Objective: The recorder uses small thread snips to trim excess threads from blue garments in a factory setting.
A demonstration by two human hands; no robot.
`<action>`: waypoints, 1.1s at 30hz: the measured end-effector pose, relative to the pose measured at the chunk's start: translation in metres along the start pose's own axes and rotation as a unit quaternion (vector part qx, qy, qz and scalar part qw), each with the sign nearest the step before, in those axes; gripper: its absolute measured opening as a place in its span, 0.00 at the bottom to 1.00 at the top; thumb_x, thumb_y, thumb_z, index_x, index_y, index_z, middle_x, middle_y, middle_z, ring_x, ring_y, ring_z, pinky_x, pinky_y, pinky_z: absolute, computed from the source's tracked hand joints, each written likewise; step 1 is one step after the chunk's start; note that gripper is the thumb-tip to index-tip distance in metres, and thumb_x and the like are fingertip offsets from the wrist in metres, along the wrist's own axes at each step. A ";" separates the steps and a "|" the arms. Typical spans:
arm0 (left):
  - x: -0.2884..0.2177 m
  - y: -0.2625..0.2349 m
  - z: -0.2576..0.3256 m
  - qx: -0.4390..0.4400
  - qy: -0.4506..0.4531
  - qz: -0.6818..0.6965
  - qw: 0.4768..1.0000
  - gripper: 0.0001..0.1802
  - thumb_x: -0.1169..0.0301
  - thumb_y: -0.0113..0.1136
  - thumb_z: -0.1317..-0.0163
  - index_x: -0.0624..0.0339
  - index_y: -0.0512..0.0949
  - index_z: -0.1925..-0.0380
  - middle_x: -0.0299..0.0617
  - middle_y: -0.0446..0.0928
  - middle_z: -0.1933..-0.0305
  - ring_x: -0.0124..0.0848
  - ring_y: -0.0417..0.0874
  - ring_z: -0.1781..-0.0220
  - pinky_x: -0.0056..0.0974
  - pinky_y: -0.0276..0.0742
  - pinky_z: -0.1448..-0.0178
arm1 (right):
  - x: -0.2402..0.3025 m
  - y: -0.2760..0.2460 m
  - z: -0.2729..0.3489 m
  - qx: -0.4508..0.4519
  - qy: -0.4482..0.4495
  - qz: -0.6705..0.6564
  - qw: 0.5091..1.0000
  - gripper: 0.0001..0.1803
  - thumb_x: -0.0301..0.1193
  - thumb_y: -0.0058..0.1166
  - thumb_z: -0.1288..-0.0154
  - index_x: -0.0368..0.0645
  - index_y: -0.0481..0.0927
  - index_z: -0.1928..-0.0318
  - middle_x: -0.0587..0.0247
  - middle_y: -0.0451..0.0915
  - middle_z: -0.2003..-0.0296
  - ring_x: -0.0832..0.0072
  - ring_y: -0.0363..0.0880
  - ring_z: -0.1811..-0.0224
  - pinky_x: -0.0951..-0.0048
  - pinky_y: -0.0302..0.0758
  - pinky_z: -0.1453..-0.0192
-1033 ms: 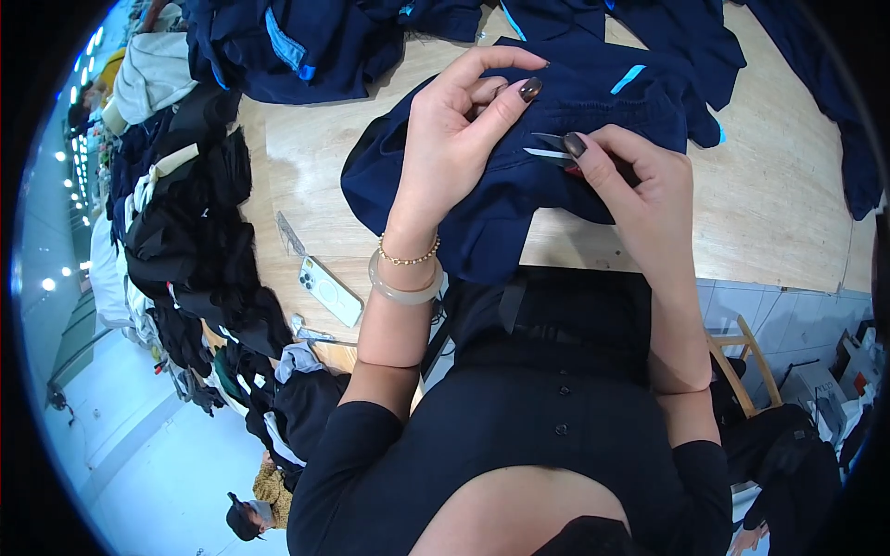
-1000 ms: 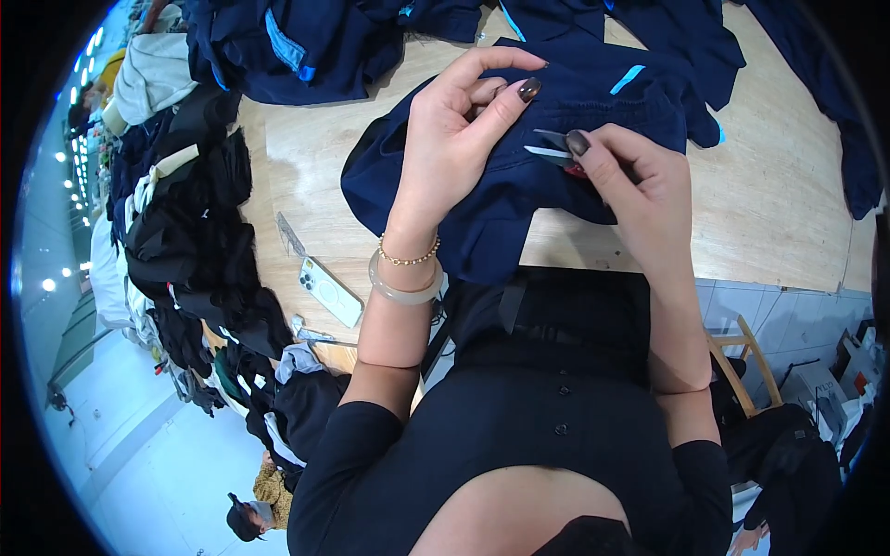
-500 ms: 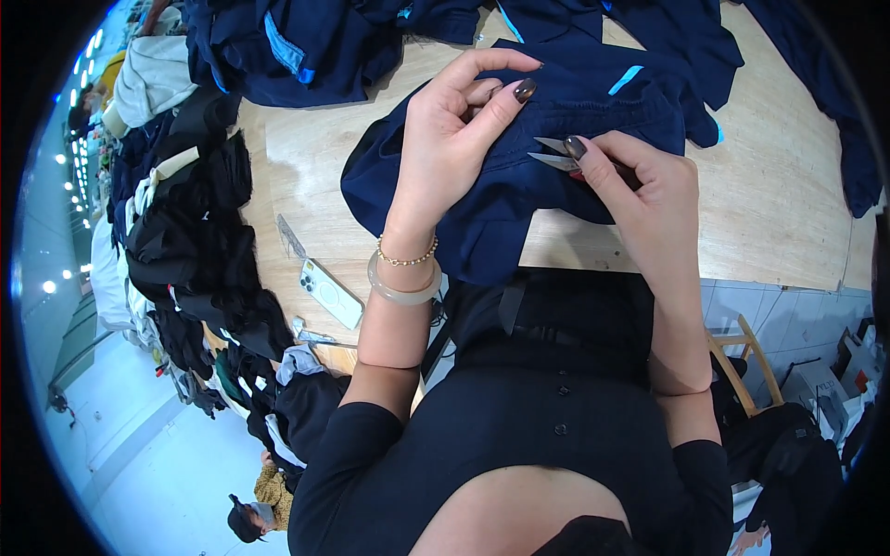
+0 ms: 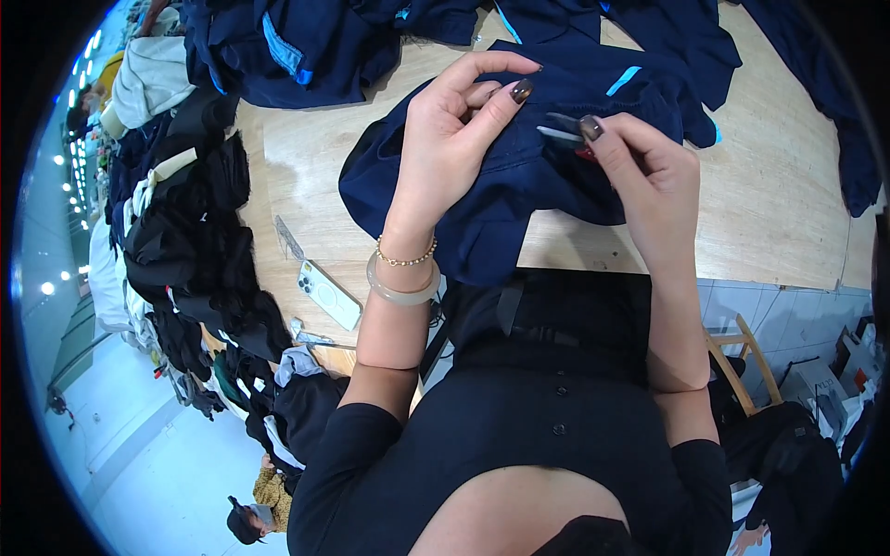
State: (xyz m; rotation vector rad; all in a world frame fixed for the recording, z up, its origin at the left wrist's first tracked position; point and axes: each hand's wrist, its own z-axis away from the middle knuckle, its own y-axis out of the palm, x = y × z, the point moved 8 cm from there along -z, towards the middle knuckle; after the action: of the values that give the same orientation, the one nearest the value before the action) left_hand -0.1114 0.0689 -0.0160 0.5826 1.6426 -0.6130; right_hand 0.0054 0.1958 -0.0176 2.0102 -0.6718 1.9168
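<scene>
A navy blue garment (image 4: 482, 218) with a short light-blue strip lies crumpled on the table in front of me. My left hand (image 4: 454, 130) rests on it, fingers curled and the index finger bent over above the thumb. A fold of the cloth seems caught there, though the fingers cover the spot. In my right hand (image 4: 654, 185) is a pair of thread snips (image 4: 559, 135) with a bit of red at the handle. Their blades point left, slightly apart, just over the garment's gathered seam and right of my left thumb. Motion blurs the blades a little.
More navy garments (image 4: 287, 51) are heaped along the table's far side. Black clothing (image 4: 190, 241) piles up at the left. A phone (image 4: 329, 295) lies on the wooden table (image 4: 769, 185) by my left forearm. A wooden chair frame (image 4: 756, 366) and another person (image 4: 264, 505) are beyond.
My right hand has shifted slightly up and right with the snips, so the blades sit a little farther from my left hand. My left hand and the garment stay nearly still.
</scene>
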 end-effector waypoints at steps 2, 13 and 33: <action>-0.001 0.000 0.001 -0.001 -0.001 0.005 1.000 0.12 0.75 0.57 0.34 0.65 0.77 0.52 0.26 0.73 0.75 0.10 0.60 0.76 0.19 0.50 0.74 | 0.006 0.000 0.000 -0.005 -0.033 0.057 0.998 0.10 0.32 0.59 0.35 0.36 0.85 0.66 0.67 0.79 0.81 0.86 0.70 0.81 0.84 0.62 0.77; -0.001 0.000 0.001 0.008 0.005 -0.010 1.000 0.11 0.74 0.57 0.33 0.64 0.78 0.53 0.24 0.71 0.78 0.11 0.57 0.78 0.21 0.47 0.75 | 0.005 0.010 0.000 0.042 -0.044 0.097 0.993 0.10 0.32 0.59 0.36 0.37 0.84 0.68 0.65 0.79 0.81 0.84 0.69 0.83 0.82 0.62 0.77; 0.014 0.002 -0.002 0.010 -0.068 0.048 0.997 0.10 0.74 0.54 0.31 0.65 0.77 0.52 0.27 0.74 0.77 0.11 0.63 0.74 0.18 0.57 0.71 | 0.012 0.027 -0.012 0.040 -0.109 -0.056 0.992 0.04 0.20 0.57 0.39 0.34 0.77 0.63 0.68 0.73 0.73 0.83 0.72 0.69 0.80 0.70 0.65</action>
State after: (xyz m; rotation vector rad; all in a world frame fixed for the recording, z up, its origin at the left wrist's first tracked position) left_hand -0.1139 0.0727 -0.0301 0.6181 1.4746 -0.5869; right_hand -0.0185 0.1775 -0.0076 2.2784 -0.5265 1.7010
